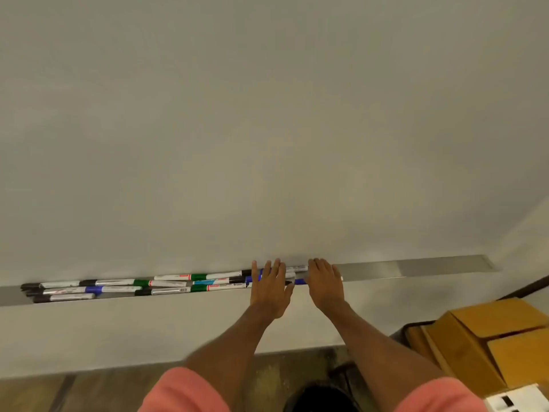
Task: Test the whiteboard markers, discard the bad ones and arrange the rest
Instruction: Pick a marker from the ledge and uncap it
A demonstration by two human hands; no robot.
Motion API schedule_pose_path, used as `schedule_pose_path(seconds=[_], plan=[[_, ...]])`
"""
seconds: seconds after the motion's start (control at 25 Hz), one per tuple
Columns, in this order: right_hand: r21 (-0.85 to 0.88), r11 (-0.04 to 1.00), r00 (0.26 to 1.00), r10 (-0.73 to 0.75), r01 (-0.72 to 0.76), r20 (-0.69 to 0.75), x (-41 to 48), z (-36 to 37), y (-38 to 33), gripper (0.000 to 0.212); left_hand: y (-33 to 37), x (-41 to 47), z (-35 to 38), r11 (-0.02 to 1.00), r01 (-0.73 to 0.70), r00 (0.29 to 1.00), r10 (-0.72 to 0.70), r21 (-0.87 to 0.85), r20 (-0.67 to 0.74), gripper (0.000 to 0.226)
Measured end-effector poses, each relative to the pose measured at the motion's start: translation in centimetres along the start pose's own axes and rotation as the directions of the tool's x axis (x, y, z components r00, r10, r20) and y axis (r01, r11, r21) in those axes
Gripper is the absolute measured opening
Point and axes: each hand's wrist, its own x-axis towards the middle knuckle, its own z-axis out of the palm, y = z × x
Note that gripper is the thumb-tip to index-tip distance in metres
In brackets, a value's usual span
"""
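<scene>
A long metal tray (430, 267) runs along the foot of a blank whiteboard (267, 129). Several markers (142, 285) with black, blue and green caps lie jumbled in its left and middle stretch. My left hand (271, 288) lies flat over the right end of the marker pile, fingers spread. My right hand (325, 285) rests beside it on the tray, fingers together and bent forward over the markers' ends. A blue marker (299, 281) shows between the two hands. Whether either hand grips a marker is hidden.
The tray's right part holds nothing visible. Stacked cardboard boxes (487, 337) stand on the floor at lower right, with a white box (517, 398) in the corner. A wooden floor (89, 388) shows below the wall.
</scene>
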Motion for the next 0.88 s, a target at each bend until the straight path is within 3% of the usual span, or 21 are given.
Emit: schedule_pose_path(seconds=[0.36, 0.64, 0.88], plan=[[-0.018, 0.999, 0.984, -0.033, 0.037, 0.177, 2.3, 2.4, 1.7, 0.024, 1.2, 2.1, 2.1, 0.998, 0.048, 0.997, -0.051, 0.042, 0.065, 0.059], [0.104, 0.994, 0.991, -0.048, 0.035, 0.123, 2.8, 2.8, 2.2, 0.03, 1.6, 2.3, 2.3, 1.0, 0.028, 0.999, -0.028, 0.001, 0.047, 0.055], [0.241, 0.93, 0.951, -0.3, 0.276, 0.068, 2.4, 1.6, 1.0, 0.032, 1.3, 1.9, 1.9, 0.996, -0.038, 0.998, 0.033, -0.086, -0.055, 0.045]])
